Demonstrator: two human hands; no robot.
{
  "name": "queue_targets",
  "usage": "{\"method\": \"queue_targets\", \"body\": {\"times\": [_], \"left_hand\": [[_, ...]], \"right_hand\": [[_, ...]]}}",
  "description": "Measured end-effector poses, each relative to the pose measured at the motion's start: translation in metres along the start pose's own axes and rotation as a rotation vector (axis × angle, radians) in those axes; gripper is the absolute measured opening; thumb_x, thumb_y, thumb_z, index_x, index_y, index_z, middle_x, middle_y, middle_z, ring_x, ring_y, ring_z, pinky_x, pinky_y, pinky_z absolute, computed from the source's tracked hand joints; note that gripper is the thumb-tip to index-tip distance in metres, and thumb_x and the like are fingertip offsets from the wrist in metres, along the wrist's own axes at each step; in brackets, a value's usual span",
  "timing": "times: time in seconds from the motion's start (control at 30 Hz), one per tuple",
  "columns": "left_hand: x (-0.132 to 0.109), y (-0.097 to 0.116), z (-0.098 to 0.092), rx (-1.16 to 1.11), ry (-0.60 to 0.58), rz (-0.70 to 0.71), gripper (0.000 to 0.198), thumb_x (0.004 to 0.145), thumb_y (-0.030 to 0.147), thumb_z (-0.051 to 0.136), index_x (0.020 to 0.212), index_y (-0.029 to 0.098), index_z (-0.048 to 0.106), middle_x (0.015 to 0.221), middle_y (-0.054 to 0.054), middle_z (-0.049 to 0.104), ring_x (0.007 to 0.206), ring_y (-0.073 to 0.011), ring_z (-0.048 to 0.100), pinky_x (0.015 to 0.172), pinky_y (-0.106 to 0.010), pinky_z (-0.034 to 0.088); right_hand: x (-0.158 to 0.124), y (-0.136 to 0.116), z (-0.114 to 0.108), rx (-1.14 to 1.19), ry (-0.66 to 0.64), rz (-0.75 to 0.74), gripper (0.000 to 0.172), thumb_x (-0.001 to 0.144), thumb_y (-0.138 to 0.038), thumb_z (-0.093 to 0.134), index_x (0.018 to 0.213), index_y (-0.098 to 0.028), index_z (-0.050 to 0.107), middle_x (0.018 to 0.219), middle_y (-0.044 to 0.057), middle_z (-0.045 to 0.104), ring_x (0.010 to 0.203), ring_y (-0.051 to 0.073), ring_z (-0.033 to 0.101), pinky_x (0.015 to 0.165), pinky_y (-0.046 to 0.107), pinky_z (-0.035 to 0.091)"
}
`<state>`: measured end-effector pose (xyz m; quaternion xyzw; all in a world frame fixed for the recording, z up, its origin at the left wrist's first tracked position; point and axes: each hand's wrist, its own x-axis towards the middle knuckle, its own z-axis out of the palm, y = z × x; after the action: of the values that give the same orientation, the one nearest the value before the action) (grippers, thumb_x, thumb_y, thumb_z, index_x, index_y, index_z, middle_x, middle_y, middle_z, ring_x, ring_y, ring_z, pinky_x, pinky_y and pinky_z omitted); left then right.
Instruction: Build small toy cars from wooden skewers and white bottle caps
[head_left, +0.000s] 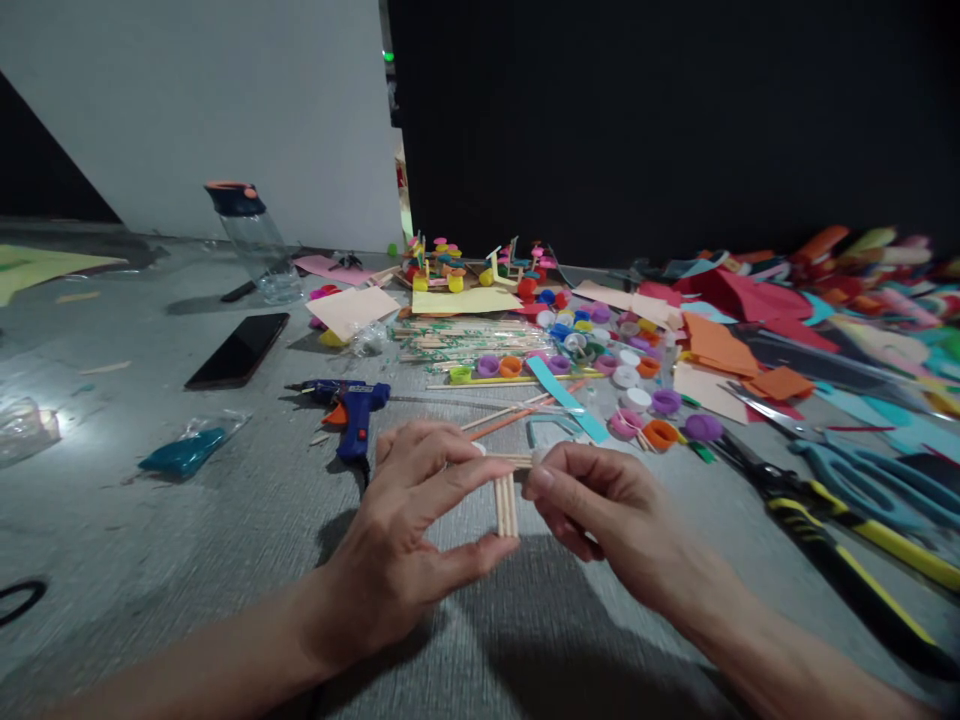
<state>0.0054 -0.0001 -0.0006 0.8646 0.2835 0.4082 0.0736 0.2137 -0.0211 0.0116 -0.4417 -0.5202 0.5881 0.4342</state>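
Note:
Between the thumb and fingers of my left hand [409, 530] is a small bundle of short wooden sticks [507, 506], standing side by side. A further short piece of wooden stick [517, 461] lies crosswise at the top of the bundle. My right hand [600, 500] pinches the right end of that crosswise piece. Whether the pieces are joined is too small to tell. A bit of white shows behind my left fingertips. Just beyond my left hand lies a blue glue gun [356, 405] on its side, its cord running down behind the hand.
Bottle caps [637, 400], bagged sticks [465, 343] and small stick models [454, 275] fill the table's back. At right lie pliers [832, 560], scissors [870, 470] and coloured paper [720, 343]. A phone [238, 350], water bottle [259, 245] and blue packet [187, 450] are at left.

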Motion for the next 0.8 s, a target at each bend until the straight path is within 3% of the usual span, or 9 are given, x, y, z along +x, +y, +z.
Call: {"method": "queue_targets", "body": {"times": [0.8], "left_hand": [[0.0019, 0.0010, -0.0004, -0.018, -0.012, 0.024, 0.041, 0.083, 0.025, 0.078, 0.121, 0.025, 0.061, 0.107, -0.003, 0.068, 0.109, -0.0259, 0.057, 0.095, -0.046, 0.042]], "right_hand": [[-0.0031, 0.0012, 0.0026, -0.038, -0.036, 0.036, 0.043, 0.085, -0.053, 0.071, 0.064, -0.020, 0.055, 0.050, -0.007, 0.045, 0.043, 0.006, 0.032, 0.042, 0.024, 0.023]]}}
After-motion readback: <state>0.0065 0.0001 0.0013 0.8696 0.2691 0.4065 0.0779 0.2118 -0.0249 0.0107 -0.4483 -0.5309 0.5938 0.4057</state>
